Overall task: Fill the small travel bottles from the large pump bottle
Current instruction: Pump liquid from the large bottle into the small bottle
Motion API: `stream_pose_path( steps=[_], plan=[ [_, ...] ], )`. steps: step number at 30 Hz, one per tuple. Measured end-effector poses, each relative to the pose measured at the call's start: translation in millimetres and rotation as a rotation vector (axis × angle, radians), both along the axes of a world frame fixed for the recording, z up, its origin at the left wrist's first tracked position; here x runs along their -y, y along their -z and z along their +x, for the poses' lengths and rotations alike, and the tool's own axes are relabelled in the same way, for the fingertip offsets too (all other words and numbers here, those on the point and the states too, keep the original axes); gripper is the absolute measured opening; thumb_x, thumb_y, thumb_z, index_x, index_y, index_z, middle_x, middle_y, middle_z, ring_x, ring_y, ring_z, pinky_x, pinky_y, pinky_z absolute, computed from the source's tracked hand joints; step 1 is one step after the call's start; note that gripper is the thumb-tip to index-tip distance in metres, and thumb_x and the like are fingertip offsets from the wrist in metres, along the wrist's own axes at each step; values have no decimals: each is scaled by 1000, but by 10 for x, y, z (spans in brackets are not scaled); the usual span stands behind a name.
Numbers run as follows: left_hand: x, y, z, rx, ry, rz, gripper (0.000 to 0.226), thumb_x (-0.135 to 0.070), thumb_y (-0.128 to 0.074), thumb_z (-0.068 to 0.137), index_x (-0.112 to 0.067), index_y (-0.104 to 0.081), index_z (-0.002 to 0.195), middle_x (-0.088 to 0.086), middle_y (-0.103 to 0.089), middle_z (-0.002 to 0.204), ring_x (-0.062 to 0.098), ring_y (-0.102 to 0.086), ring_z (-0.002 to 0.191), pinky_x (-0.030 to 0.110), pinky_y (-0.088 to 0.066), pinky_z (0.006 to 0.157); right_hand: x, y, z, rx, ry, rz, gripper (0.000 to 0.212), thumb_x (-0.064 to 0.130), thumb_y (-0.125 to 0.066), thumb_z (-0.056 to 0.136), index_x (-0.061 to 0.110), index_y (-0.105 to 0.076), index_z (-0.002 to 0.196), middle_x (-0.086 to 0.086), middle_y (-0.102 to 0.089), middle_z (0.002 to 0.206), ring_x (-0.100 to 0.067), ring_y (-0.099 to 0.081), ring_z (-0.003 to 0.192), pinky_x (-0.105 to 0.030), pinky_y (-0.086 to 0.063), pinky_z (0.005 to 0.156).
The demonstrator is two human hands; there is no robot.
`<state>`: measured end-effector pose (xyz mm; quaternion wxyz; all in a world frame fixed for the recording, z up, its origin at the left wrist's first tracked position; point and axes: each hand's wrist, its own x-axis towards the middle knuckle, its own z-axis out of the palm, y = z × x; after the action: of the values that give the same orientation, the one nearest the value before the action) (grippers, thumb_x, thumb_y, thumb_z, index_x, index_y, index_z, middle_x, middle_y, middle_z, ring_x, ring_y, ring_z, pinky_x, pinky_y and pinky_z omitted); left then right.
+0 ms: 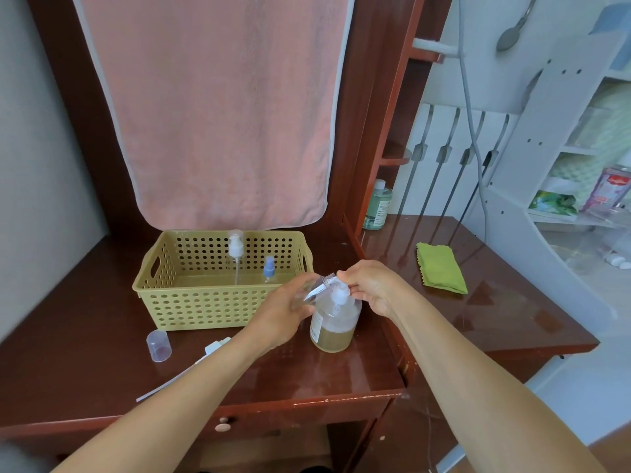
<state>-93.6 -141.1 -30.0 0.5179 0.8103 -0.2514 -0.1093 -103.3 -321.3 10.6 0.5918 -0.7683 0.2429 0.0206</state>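
At the desk [102, 370] front, just right of the basket [150, 285], the pump bottle [336, 322] stands upright, about a third full of amber liquid under foam.

Step in hand: dispensing into one travel bottle [316, 290].

1. Hold the travel bottle's open mouth directly under the spout of the pump head [339, 297]. At present the mouth is tilted up and right, touching or just beside the spout; which one cannot be told.
2. Press the head in short, full strokes. A clear, narrow neck will likely overflow or trap foam if filled fast.
3. Steady the pump bottle's base; nothing braces it.

Hand pose:
- Left hand [290, 312]: fingers wrapped round the travel bottle's body, forearm reaching in from lower left.
- Right hand [370, 285]: fingertips curled over and pinching the pump head from the right, wrist raised above the bottle's shoulder.

Two more capped bottles [235, 254] stand in the basket. A loose cap [158, 345] sits on the desk, left of the left forearm.
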Motion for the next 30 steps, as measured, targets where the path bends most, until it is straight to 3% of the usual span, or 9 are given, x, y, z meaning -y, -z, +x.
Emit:
stream_pose_path(
  steps=[8,15,21,26,30],
  plan=[
    [-14,-92,-22,28,-2,17,48,-5,-55,93,-31,-49,132,-17,-53,117,2,-46,112,25,-39,98,119,0,-30,-27,-54,135,16,23,-64,91,8,-60,96,-13,-62,112,-22,-58,104,-33,-46,97],
    [-13,-38,-27,37,-2,42,50,-3,-56,92,-29,-49,133,-18,-52,120,2,-47,114,25,-40,100,-4,71,28,-42,2,-48,12,19,-62,92,8,-60,97,-11,-57,109,-20,-54,99,-31,-47,92],
    [-14,-83,-42,30,8,9,50,-3,-56,93,-28,-47,135,-21,-50,119,-2,-44,113,18,-34,94,125,17,-33,-43,-53,161,14,22,-66,89,9,-60,92,-11,-63,106,-19,-59,97,-31,-46,95],
    [-2,-64,-18,20,4,5,50,-2,-55,92,-28,-48,134,-16,-53,125,-2,-44,114,20,-36,98,95,20,8,-34,-39,97,11,19,-67,88,9,-62,89,-13,-64,105,-22,-59,101,-33,-48,97],
    [-2,-22,-16,12,4,13,50,-3,-55,92,-29,-48,134,-17,-52,124,-1,-44,115,21,-36,98,54,28,10,-24,-16,25,10,15,-65,90,9,-60,83,-8,-63,92,-18,-58,92,-31,-48,93]
  ],
)
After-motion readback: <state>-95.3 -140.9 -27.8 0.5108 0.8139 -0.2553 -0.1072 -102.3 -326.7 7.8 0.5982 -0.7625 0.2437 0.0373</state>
